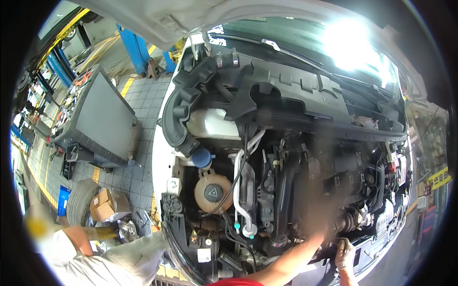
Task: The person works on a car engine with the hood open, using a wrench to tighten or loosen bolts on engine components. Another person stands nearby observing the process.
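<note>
A car's engine bay lies before me under the raised hood (pixel 143 16). My left hand (pixel 320 214) is smeared by motion over the middle of the engine, and its fingers cannot be made out. The left forearm, with a red sleeve at its base, reaches in from the lower edge. In a dirty pale glove, my right hand (pixel 344 254) rests at the front edge of the bay. Its fingers are curled, and what they hold, if anything, is hidden. A black hose (pixel 288 195) runs left of my left hand. Farther left sits the round coolant tank (pixel 213 190).
A blue-capped reservoir (pixel 202 158) and a black engine cover (pixel 305 86) lie toward the windshield. At left stand a grey tool cart (pixel 102 112), a tire (pixel 81 202) and an open cardboard box (pixel 109 205). Another person in light clothes (pixel 119 260) is at lower left.
</note>
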The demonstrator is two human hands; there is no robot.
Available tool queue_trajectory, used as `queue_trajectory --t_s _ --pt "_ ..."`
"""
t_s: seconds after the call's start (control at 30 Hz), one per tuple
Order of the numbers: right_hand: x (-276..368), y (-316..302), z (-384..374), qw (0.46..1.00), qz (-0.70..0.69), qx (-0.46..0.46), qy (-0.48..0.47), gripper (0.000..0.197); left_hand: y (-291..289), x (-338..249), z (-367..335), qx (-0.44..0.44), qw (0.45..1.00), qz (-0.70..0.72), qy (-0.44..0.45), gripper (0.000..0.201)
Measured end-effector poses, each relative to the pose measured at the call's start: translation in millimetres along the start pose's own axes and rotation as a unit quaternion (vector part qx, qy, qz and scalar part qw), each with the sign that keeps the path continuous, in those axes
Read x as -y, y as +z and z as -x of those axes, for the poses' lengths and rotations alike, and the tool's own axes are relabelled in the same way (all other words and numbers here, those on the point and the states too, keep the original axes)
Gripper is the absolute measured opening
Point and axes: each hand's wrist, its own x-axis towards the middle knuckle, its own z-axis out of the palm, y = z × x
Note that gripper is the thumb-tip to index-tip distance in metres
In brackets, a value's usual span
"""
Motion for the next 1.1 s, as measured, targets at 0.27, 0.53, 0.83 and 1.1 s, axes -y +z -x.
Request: queue_trajectory --t_s 0.27,0.53,0.83,1.1 --pt "5.1 -2.5 -6.0 0.998 0.045 0.033 0.028 0.040 -18.3 15.3 15.3 0.024 0.999 0.032 -0.023 0.074" --pt "12.8 -1.8 -13.4 0.995 0.087 0.051 0.024 0.034 -51.0 38.0 21.7 0.024 0.997 0.050 -0.058 0.074" --pt "29.3 -9.3 -10.6 0.994 0.089 0.066 -0.020 0.020 -74.7 44.6 23.5 0.015 0.993 0.077 -0.089 0.074" --pt "15.9 -3.3 -5.8 0.993 0.094 0.065 -0.004 0.028 -80.8 55.3 38.3 0.024 0.991 0.082 -0.103 0.074"
